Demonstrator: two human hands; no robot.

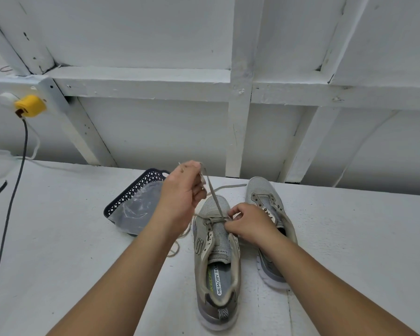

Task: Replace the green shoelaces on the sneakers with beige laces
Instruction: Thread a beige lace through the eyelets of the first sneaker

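Two bare forearms enter from the bottom edge and reach forward over the white counter (70, 238). Near shoe (216, 258) lies heel toward the camera, toe away, insole printing visible, with lace crossings at the lowest eyelets only. Right hand (249, 225) rests over this shoe's eyelet area, grip closed in a pinch at the crossing; exactly what the fingertips pinch cannot be told. Left hand (183, 190) is raised above and left of the toe, grip clamped on the lace (215, 202), which runs taut and slanted from that hand down to the eyelets. A free lace end lies on the counter beyond the toe; another length loops on the counter left of the shoe, under the left forearm. The lace reads grey-beige. Second shoe (268, 204) stands just beside the first on its right, partly hidden by the right arm, its visible eyelets unlaced. Dark perforated basket (131, 192) sits left of the shoes behind the left hand, holding a clear plastic bag (136, 209). Yellow plug (30, 105) sits on the wall at left, its dark cable (12, 195) hanging down.
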